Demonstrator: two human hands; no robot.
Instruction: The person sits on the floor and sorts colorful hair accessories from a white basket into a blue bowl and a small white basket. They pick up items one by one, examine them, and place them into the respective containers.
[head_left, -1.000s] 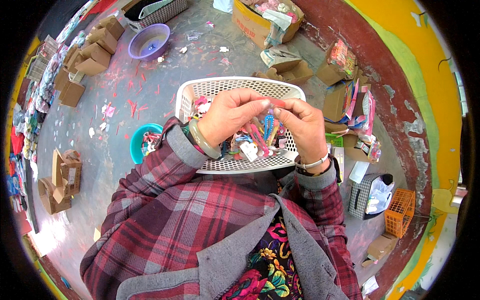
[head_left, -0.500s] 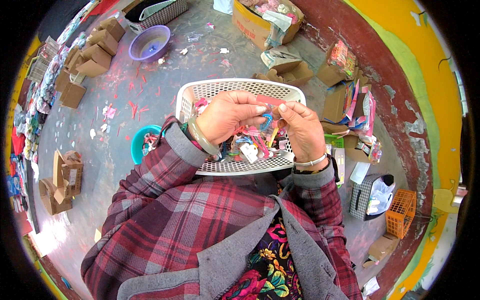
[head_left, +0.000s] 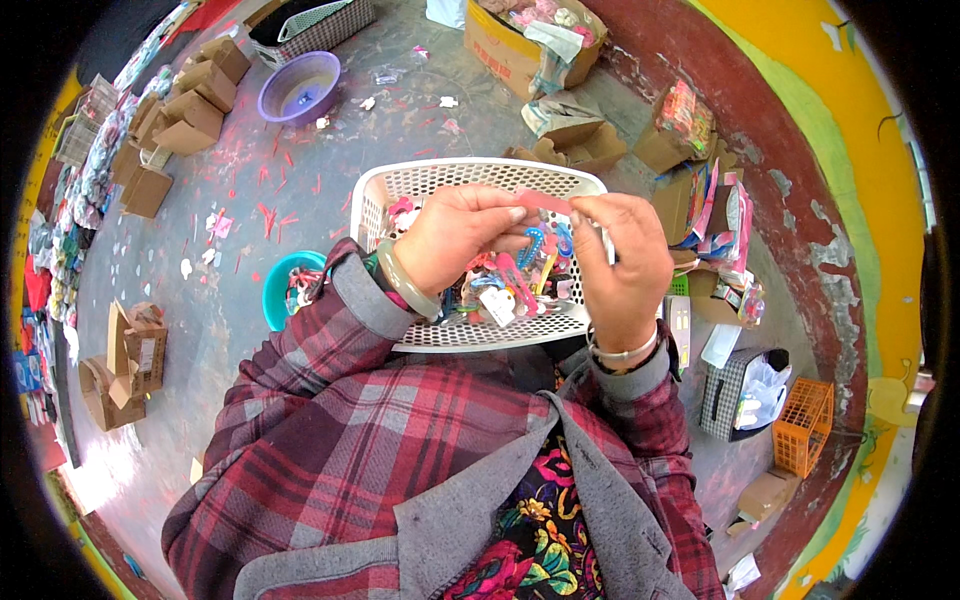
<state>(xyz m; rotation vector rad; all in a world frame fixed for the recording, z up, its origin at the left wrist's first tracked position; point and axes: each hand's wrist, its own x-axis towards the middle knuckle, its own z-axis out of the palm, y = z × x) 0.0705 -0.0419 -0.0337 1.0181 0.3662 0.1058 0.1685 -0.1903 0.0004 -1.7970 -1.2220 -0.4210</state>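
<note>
A short flat pink strip (head_left: 545,201) is stretched between my two hands above a white perforated plastic basket (head_left: 390,335). My left hand (head_left: 455,235) pinches its left end between thumb and fingertips. At the strip's right end, the thumb and fingers of my right hand (head_left: 630,265) are closed on it, with the back of the hand turned upward. Beneath them the basket holds a jumble of small colourful pieces, among them a blue looped piece (head_left: 533,244), a pink elongated piece (head_left: 515,275) and a white card (head_left: 497,305).
A teal bowl (head_left: 277,298) with small pieces stands left of the basket. Farther off are a purple basin (head_left: 299,88) and a large carton (head_left: 500,50). Cartons, a checked bin (head_left: 722,395) and an orange crate (head_left: 803,425) line the right side. Red scraps (head_left: 268,216) litter the floor.
My right hand has shifted slightly right and turned, showing more of its back. More of the pink strip and the blue looped piece now shows. My left hand has barely moved.
</note>
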